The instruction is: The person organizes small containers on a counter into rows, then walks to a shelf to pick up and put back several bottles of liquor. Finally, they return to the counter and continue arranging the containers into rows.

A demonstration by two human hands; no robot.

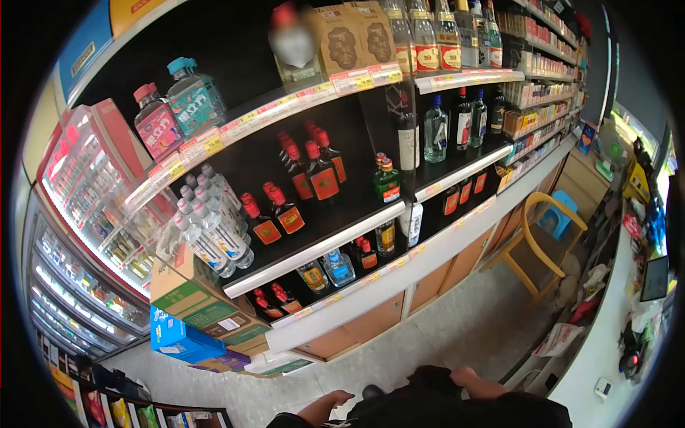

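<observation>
Though both arms hang low at the bottom edge, only the left hand (341,396) shows, seemingly loose and holding nothing; the right hand is out of view below the frame, past the forearm (477,384). Nearest the left hand, stacked cartons (187,324) sit on the floor against the shelving, likely stock waiting. Beyond, red-capped dark bottles (285,214) and clear bottles (214,228) stand in rows, labels forward above price strips. Farther off, a wooden chair (546,239).
</observation>
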